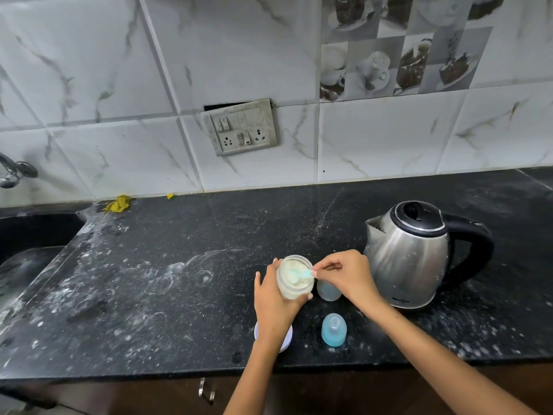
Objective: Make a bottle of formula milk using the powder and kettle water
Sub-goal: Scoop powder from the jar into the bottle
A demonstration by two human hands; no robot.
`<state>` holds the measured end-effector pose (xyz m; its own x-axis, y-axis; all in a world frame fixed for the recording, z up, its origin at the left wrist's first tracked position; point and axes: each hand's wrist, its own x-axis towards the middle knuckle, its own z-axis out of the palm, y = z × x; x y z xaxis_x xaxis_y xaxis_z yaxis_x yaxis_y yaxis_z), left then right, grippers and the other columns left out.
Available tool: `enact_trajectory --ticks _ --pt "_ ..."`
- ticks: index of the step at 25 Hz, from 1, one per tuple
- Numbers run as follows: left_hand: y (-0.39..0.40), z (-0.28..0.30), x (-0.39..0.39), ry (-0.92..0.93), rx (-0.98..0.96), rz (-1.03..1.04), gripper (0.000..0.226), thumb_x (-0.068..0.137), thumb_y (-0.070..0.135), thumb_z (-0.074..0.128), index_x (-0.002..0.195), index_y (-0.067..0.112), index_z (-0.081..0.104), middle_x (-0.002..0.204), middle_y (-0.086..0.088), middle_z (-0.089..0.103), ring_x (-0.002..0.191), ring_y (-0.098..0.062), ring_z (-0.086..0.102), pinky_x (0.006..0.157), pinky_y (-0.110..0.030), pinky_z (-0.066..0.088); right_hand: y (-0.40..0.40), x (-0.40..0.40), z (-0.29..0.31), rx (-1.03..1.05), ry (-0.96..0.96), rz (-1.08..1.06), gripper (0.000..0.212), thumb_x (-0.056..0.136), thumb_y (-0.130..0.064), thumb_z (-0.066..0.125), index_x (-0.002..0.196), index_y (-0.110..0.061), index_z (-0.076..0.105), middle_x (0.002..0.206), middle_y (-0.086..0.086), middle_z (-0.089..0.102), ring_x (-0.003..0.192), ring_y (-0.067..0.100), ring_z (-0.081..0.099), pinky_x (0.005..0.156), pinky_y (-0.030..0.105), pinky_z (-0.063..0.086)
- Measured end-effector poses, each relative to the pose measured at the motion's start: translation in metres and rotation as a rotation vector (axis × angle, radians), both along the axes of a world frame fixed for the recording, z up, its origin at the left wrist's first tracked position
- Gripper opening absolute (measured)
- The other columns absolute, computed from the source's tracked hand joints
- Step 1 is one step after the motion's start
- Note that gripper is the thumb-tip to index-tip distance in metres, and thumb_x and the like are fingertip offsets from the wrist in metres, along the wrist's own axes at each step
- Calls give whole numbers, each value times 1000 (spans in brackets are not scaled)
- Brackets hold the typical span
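My left hand (273, 304) grips an open clear jar of white powder (294, 280), tilted towards me above the black counter. My right hand (344, 272) pinches the handle of a pale blue scoop (302, 272) whose bowl lies in the powder. Just right of the jar stands the open baby bottle (328, 290), partly hidden under my right hand. The bottle's blue teat cap (334, 330) lies on the counter in front of it. A steel kettle (410, 254) with a black handle stands to the right, lid shut.
The jar's white lid (285, 339) lies under my left wrist near the counter's front edge (149, 372). A sink (27, 244) and tap (13, 172) are at far left. A yellow cloth (118, 203) lies by the wall. A socket plate (241, 127) is on the tiles.
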<state>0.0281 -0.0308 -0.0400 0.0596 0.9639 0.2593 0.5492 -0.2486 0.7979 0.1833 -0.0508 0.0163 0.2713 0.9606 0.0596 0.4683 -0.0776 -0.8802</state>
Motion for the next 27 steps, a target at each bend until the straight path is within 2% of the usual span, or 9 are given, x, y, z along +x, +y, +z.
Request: enact_trajectory --ticks 3,5,7,10,14,18,20,24,27 --pt "-2 -4 4 31 43 -25 83 57 40 86 129 21 49 139 8 50 118 8 33 118 -42 19 1 -16 5 1 -454 155 15 77 -11 70 82 -22 80 78 -3 76 67 8 63 69 17 46" --pt "-4 -8 5 48 58 -44 84 59 45 83 131 21 48 141 9 49 122 7 39 120 -39 16 1 -25 7 -37 -520 232 19 79 -11 67 85 -23 79 77 -2 76 64 11 64 58 8 38" --pt "-4 -8 4 38 43 -38 85 59 45 84 132 20 47 142 9 48 125 3 39 119 -40 16 3 -26 8 -48 -432 236 18 75 -9 69 82 -21 80 73 -1 75 64 12 67 56 6 40" --pt "-2 -7 0 7 25 -18 86 57 42 85 131 20 47 141 9 48 115 12 29 115 -46 25 4 -13 7 -31 -179 133 12 70 -6 78 74 -17 80 72 -1 76 68 10 69 68 13 50" --pt "1 -6 -2 2 1 -8 86 57 41 86 131 23 46 140 10 48 123 1 30 115 -46 24 -1 4 1 -25 126 -30 10 69 -6 83 73 -14 80 68 2 76 63 13 70 69 25 58" --pt "5 -4 -2 -6 -32 -1 88 55 41 87 131 23 46 142 9 47 130 -8 33 117 -42 19 -4 1 -11 67 -82 -15 9 72 -10 83 76 -17 80 74 -6 77 67 0 70 70 17 57" --pt "7 -5 -1 1 -58 -2 89 54 41 86 131 23 46 143 9 46 132 -12 35 118 -41 18 -4 -1 -13 98 -105 -28 9 73 -9 82 78 -17 80 76 -7 77 68 -1 70 70 15 56" --pt "12 -4 -5 -20 -105 -10 87 53 46 84 128 23 46 137 9 52 127 -16 43 112 -45 29 0 1 -11 53 115 -70 13 72 -2 80 74 -15 79 71 -2 77 65 3 70 66 17 56" --pt "20 -4 -10 -77 -148 -17 84 51 49 83 123 25 48 116 18 58 111 -14 53 102 -47 39 5 -1 -8 -35 370 -137 12 73 4 77 76 -8 79 71 8 76 64 10 68 60 14 54"
